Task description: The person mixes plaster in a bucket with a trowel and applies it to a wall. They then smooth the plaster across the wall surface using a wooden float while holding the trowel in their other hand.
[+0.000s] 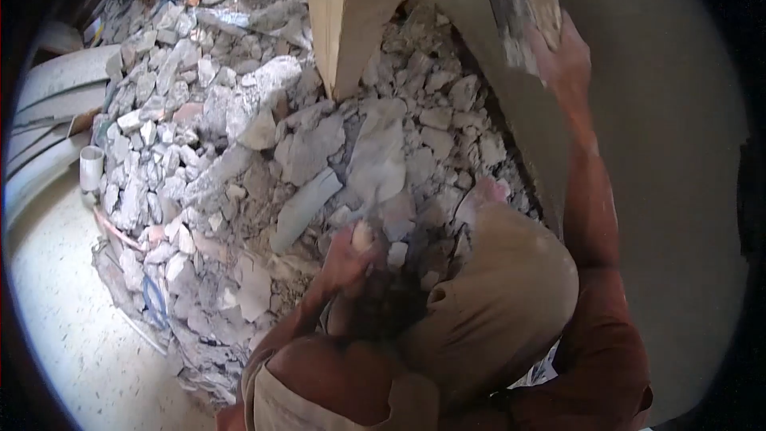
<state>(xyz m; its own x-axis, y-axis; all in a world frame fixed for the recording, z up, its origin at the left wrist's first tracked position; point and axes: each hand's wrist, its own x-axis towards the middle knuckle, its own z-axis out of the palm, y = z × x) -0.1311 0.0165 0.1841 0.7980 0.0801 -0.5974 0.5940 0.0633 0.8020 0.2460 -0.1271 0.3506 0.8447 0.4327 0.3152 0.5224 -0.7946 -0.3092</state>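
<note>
Right grip [565,57] is clamping on one float [511,8], which is extending up past the fingers, over the grey wall [662,175]. Left grip [349,258] is closing around one small pale thing [363,237], hanging above the rubble [239,120]. One post [347,24] is standing amid uncountable chunks; one white tube [92,168] is standing at their edge, its inside too small to tell.

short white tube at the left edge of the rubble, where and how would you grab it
Probably best by the upper wall of the short white round tube, fingers wrapped around just below its rim, coming from above: it looks roughly upright, open end up and uncovered, while grey broken rubble crowds its right side.
</note>
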